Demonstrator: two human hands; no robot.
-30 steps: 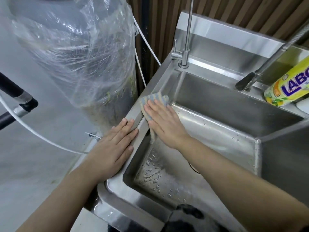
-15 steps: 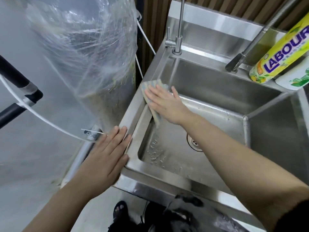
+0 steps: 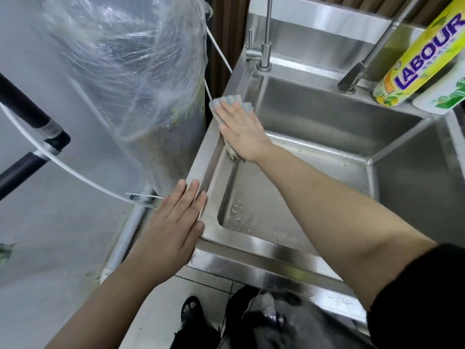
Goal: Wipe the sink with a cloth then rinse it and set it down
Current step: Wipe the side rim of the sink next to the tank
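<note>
Well, starting at the left, the left hand (image 3: 173, 227) lies flat on the left rim of the steel sink (image 3: 201, 167), fingers straight and close together, holding nothing; it looks like a brace. Farther along that same rim, well apart from it, the right hand (image 3: 241, 132) presses a blue-grey striped cloth (image 3: 227, 100) down with an open palm. The fingers are straight and spread rather than curled round it.

The cloth sits under that palm at the sink's far left corner. One end pokes out beyond the fingertips and a crumpled tail shows below the heel of the hand, so its long axis runs along the rim, in line with the fingers. I'd judge the wiping step is in hand. The unwiped rim runs back from the heel of the pressing hand toward the bracing hand, so a stroke would likely pull that way.

Just past the fingertips and a little right stands a slim tap (image 3: 265, 54). Farther right of the grip, a pull-out faucet (image 3: 352, 76) leans over the basin. The right hand is the nearer one to both for the rinse.

Right of the faucet, a yellow bottle (image 3: 417, 61) reads "LABOUR" in dark blue capitals, with the smaller print under it too blurred to read. A white container (image 3: 448, 94) touching it carries green print I can't make out.
</note>
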